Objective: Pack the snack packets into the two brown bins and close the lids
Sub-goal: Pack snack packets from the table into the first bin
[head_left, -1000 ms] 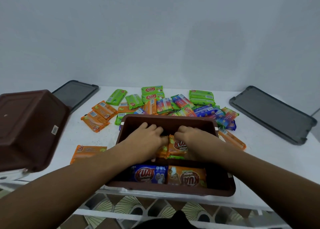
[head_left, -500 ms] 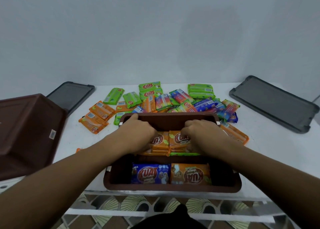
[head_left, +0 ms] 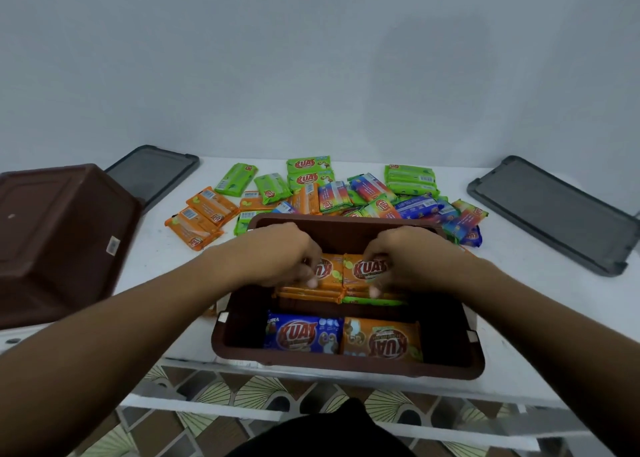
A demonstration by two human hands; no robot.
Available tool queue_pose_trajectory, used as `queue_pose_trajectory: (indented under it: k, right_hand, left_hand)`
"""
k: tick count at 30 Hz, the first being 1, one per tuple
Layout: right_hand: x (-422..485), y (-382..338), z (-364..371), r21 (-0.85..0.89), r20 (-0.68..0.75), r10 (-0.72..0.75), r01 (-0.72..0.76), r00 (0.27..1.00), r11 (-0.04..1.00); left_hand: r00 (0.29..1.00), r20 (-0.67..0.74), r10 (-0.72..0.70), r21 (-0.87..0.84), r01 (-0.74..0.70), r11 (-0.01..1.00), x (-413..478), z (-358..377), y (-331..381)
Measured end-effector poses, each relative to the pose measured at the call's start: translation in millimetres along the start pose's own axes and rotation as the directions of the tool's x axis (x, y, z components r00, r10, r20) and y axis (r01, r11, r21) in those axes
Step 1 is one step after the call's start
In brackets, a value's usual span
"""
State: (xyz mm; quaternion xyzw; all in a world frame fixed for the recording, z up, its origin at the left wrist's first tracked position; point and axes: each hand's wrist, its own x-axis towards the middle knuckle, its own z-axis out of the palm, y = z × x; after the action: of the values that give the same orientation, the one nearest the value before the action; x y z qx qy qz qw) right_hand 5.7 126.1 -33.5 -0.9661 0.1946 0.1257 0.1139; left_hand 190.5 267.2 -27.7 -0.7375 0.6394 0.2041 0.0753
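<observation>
An open brown bin (head_left: 450, 363) stands at the table's near edge. Inside it, my left hand (head_left: 277, 255) and my right hand (head_left: 412, 255) together grip a stack of orange snack packets (head_left: 349, 273), held over the bin's far half. A blue packet (head_left: 303, 333) and an orange packet (head_left: 382, 340) lie flat in the near half. A second brown bin (head_left: 59, 235) lies overturned at the left. A loose pile of green, orange, blue and multicoloured packets (head_left: 346, 193) covers the table behind the open bin.
Two grey lids lie flat on the white table: one at the back left (head_left: 152, 172), partly behind the overturned bin, one at the right (head_left: 554, 214). A plain wall stands right behind the table. Patterned floor tiles (head_left: 214, 394) show below the table's front edge.
Both hands have shifted slightly apart along the stack of orange packets, which now shows more of its top faces. The view has tilted a little; the bins and lids stay put.
</observation>
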Motion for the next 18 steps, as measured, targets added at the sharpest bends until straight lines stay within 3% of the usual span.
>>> queue_pose_trajectory:
  k: [3, 8, 12, 18]
  right_hand:
    - [-2, 5, -18, 0.248, -0.066, -0.054, 0.069, 0.996, 0.966]
    - [7, -16, -42, 0.371, -0.301, -0.095, 0.208, 0.949, 0.905]
    - [26, -48, -54, 0.438, -0.29, -0.174, 0.292, 0.941, 0.85]
    - [65, -96, -60, 0.397, -0.204, -0.327, 0.383, 0.923, 0.834]
  left_hand:
    - [0.977, -0.209, 0.046, -0.112, -0.07, 0.991, -14, -16, -11]
    - [0.897, -0.438, 0.065, -0.228, -0.181, 0.957, -39, -34, -33]
    - [0.868, -0.492, 0.061, -0.244, -0.205, 0.948, -55, -37, -54]
    - [0.84, -0.54, 0.047, -0.2, -0.183, 0.963, -78, -21, -98]
